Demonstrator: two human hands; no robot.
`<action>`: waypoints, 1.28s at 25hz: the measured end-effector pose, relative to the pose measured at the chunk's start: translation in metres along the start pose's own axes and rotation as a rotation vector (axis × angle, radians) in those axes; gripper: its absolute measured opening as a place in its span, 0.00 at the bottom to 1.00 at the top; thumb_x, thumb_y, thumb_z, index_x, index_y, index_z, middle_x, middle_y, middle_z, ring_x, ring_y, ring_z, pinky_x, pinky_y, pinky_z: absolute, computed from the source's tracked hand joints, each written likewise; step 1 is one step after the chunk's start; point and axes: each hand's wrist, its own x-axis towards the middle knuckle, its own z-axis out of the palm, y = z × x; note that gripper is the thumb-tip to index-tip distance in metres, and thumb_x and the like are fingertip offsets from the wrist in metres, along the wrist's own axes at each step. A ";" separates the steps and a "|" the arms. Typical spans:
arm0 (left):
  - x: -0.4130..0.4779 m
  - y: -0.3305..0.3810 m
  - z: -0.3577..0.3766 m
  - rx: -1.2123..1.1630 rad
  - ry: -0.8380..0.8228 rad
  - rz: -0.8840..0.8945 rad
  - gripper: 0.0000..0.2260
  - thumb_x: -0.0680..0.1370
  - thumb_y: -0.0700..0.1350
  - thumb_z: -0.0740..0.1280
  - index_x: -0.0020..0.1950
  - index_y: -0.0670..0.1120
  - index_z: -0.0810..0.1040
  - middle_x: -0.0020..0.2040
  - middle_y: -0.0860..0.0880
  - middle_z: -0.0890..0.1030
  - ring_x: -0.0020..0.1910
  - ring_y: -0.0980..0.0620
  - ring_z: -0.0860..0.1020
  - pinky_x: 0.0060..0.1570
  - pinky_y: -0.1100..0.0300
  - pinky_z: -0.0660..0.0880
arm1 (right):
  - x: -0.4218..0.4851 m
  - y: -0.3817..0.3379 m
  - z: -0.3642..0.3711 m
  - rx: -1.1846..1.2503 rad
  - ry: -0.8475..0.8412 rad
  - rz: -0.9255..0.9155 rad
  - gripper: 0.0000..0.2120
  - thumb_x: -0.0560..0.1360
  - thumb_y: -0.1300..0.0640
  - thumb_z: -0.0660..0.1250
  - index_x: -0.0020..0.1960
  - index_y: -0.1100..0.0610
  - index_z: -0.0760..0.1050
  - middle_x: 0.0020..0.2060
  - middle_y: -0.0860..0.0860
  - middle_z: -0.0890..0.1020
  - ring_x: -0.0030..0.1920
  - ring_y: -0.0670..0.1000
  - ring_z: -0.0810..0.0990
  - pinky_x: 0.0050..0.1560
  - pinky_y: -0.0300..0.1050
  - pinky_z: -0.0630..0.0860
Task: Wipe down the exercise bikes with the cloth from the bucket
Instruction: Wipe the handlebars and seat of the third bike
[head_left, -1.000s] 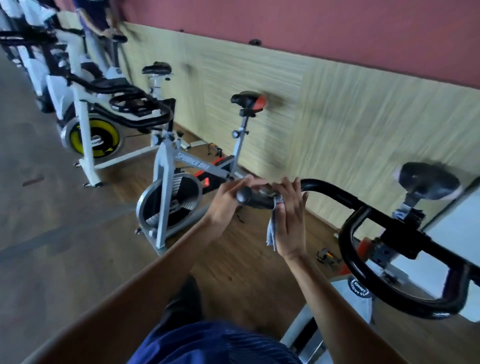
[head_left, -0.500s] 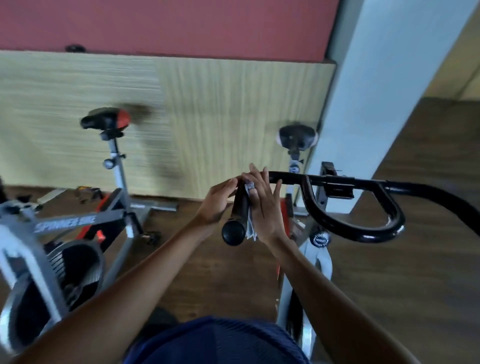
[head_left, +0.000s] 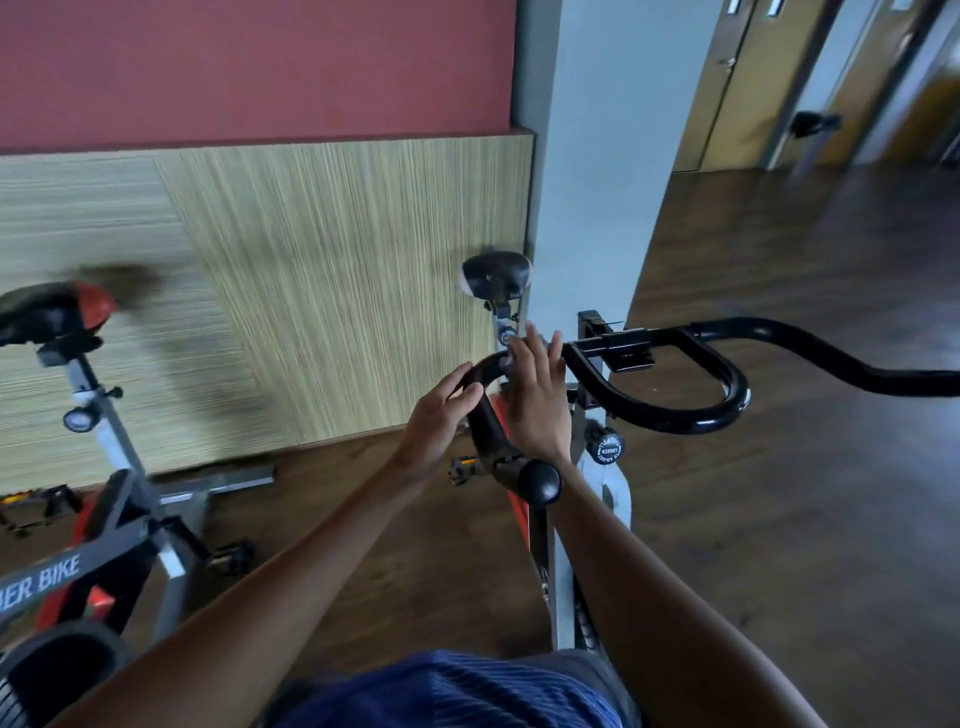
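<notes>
Your right hand lies flat, fingers straight, pressed on the near arm of the black handlebar of the exercise bike ahead of you. Your left hand rests relaxed against that arm's other side, fingertips touching it. You cannot tell whether the cloth sits under your right palm. The handlebar's right end runs out of view. The neighbouring bike on your left is blurred and cut off.
</notes>
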 end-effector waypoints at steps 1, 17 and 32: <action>0.000 0.000 0.001 -0.016 -0.013 -0.006 0.22 0.84 0.45 0.60 0.78 0.46 0.63 0.66 0.54 0.73 0.47 0.73 0.77 0.53 0.72 0.73 | 0.001 -0.001 0.004 -0.004 0.030 0.054 0.29 0.80 0.57 0.66 0.77 0.54 0.59 0.80 0.51 0.55 0.79 0.54 0.37 0.78 0.56 0.56; -0.012 0.030 -0.012 0.062 -0.033 -0.031 0.18 0.80 0.50 0.63 0.68 0.46 0.72 0.64 0.54 0.75 0.61 0.68 0.73 0.55 0.78 0.66 | -0.010 -0.054 -0.074 0.350 0.058 0.330 0.15 0.85 0.57 0.56 0.67 0.56 0.75 0.65 0.50 0.78 0.67 0.48 0.74 0.68 0.44 0.70; -0.066 0.053 -0.020 0.250 -0.482 0.236 0.08 0.78 0.46 0.66 0.53 0.51 0.84 0.52 0.56 0.84 0.55 0.58 0.80 0.59 0.59 0.74 | -0.138 -0.174 -0.153 0.527 0.527 0.635 0.15 0.84 0.62 0.56 0.68 0.58 0.74 0.65 0.52 0.79 0.67 0.47 0.76 0.68 0.41 0.71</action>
